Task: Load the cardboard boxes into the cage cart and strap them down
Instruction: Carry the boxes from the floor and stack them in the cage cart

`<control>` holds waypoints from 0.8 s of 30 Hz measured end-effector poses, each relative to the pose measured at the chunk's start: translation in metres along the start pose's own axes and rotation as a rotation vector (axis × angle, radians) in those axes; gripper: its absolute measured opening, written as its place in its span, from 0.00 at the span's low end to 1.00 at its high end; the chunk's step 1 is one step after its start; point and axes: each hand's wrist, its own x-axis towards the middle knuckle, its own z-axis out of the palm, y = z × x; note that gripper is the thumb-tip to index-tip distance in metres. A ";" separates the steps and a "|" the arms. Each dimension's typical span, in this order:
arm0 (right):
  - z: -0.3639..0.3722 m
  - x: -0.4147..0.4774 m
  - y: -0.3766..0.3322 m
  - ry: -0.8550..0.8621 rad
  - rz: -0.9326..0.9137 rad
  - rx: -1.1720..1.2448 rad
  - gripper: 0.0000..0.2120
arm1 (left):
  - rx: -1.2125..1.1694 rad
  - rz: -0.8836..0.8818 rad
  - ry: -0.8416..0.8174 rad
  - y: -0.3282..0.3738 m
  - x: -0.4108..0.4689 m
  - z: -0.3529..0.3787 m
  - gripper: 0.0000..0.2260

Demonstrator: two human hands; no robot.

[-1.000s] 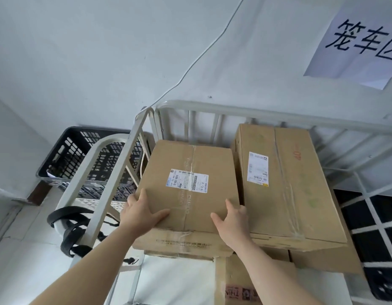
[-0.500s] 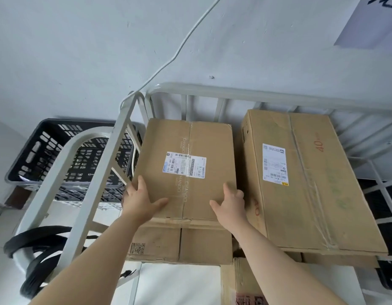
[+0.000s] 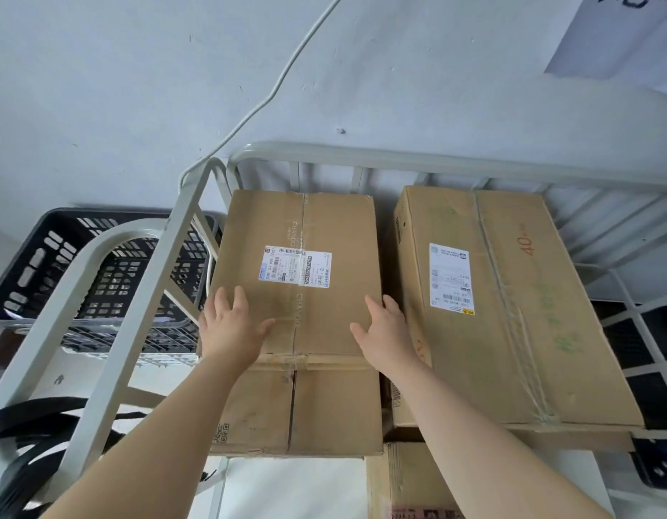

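The top box (image 3: 298, 234) lies flat in the back left corner of the cart (image 3: 399, 159), on a lower box (image 3: 324, 410) whose front face shows beneath it. Its far end is close to the back rail and its left side runs along the cart's side frame. The left hand (image 3: 230, 327) rests palm down on the near part of the lid, fingers (image 3: 227, 299) straight and slightly spread, thumb out toward the tape seam. The right hand (image 3: 388, 331) lies on the lid's near right corner, fingers straight and close together along the edge; whether any dip into the gap on that side I cannot tell. Neither hand grips the cardboard. It looks like a last push or squaring-up, not a lift.

Just to the right, across a narrow gap, a larger box (image 3: 511, 301) sits at about the same height on more cardboard, and another carton (image 3: 410, 481) shows lower down at the front. So I judge the loading well advanced, with at least two layers stacked; whether more boxes wait outside the view is unknown.

The strapping appears not yet begun: black straps (image 3: 21, 425) hang in loops outside the cart's left frame, and nothing crosses the boxes. A black crate (image 3: 43, 256) stands beyond that frame, against the wall.
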 end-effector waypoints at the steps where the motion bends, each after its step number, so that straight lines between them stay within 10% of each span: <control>1: -0.008 -0.006 0.001 0.035 -0.036 -0.007 0.28 | -0.021 0.020 0.026 0.011 -0.007 -0.005 0.38; 12: -0.143 -0.067 0.107 0.272 -0.105 -0.149 0.23 | -0.146 0.346 -0.057 0.176 -0.117 -0.012 0.32; 24: -0.209 -0.052 0.281 -0.062 0.171 0.082 0.33 | -0.249 -0.073 -0.293 0.266 -0.154 0.076 0.43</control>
